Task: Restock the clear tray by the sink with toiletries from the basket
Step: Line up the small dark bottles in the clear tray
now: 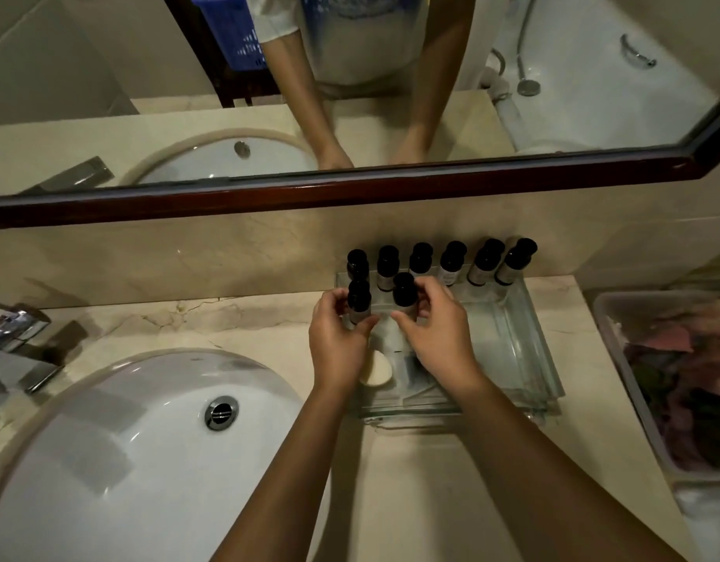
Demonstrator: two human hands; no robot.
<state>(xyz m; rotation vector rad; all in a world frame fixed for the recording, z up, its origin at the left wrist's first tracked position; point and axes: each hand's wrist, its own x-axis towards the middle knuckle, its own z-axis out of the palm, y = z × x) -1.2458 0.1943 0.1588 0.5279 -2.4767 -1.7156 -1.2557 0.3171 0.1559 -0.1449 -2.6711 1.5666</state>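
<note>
- The clear rectangular glass tray (524,350) sits on the beige marble table (411,480), right of the white oval sink (107,440).
- The left hand (336,346) curls its fingers (330,298) round a small dark-capped bottle (359,304) at the tray's back-left.
- The right hand (437,338) pinches a second dark-capped bottle (404,294) just beside it.

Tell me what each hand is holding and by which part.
The left hand grips a small dark-capped bottle by its pale lower body; the right hand grips a second bottle likewise, below the cap.
</note>
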